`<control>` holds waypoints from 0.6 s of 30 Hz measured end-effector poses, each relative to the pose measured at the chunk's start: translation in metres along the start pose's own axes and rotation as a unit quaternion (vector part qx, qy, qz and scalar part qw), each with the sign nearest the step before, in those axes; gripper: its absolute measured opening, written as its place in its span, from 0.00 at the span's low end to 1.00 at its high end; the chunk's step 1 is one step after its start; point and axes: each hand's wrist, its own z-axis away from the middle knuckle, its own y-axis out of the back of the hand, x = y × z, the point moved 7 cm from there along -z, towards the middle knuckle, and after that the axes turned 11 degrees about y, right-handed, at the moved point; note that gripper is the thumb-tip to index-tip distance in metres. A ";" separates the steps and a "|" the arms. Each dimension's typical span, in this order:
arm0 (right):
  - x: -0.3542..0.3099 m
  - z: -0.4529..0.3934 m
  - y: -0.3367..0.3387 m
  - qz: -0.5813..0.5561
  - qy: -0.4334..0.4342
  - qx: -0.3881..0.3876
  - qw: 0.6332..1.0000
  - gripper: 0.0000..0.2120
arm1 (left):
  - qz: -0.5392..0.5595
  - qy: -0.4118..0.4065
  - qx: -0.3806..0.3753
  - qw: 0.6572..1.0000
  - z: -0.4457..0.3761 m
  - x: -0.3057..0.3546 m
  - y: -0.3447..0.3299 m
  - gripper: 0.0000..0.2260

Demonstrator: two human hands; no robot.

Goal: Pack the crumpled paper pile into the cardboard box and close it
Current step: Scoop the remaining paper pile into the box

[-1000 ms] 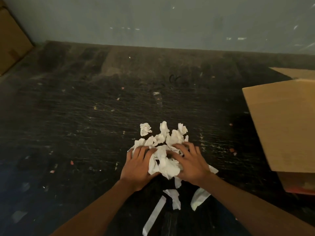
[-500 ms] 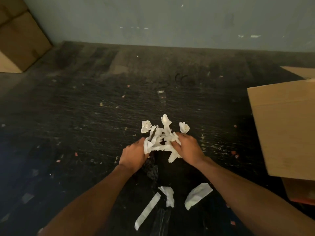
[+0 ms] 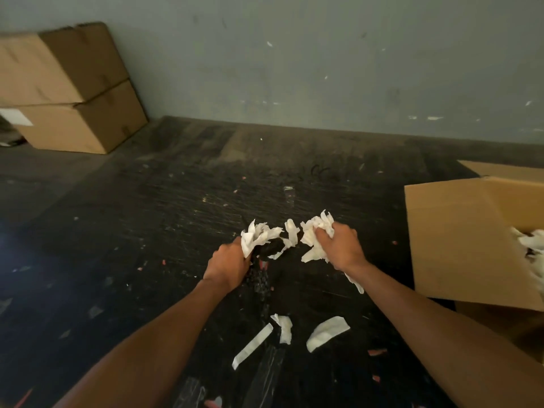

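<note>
Dark scuffed floor (image 3: 147,231) | your left hand (image 3: 226,267) and right hand (image 3: 341,248) clench white crumpled paper (image 3: 316,234) | next: carry to open brown cardboard box (image 3: 459,240) at right edge.

Dark scratched floor (image 3: 182,219), dotted with small bits. At 6 o'clock, three flat paper scraps (image 3: 326,332) close together. At 3 o'clock, open box (image 3: 459,242) standing on it. At 10 o'clock, two stacked boxes (image 3: 76,92) against the wall.
</note>
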 end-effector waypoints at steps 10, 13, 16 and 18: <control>-0.060 0.073 0.084 0.017 0.047 0.067 0.996 0.15 | 0.019 -0.035 0.069 0.997 0.082 0.017 0.065 0.15; -0.074 0.101 0.103 0.052 0.066 0.073 0.994 0.18 | 0.038 -0.045 0.082 0.995 0.114 0.019 0.079 0.15; -0.084 0.127 0.124 0.058 0.079 0.080 0.992 0.15 | 0.043 -0.062 0.087 0.993 0.142 0.027 0.088 0.14; -0.091 0.146 0.140 0.060 0.092 0.084 0.990 0.11 | 0.046 -0.072 0.091 0.992 0.157 0.036 0.092 0.14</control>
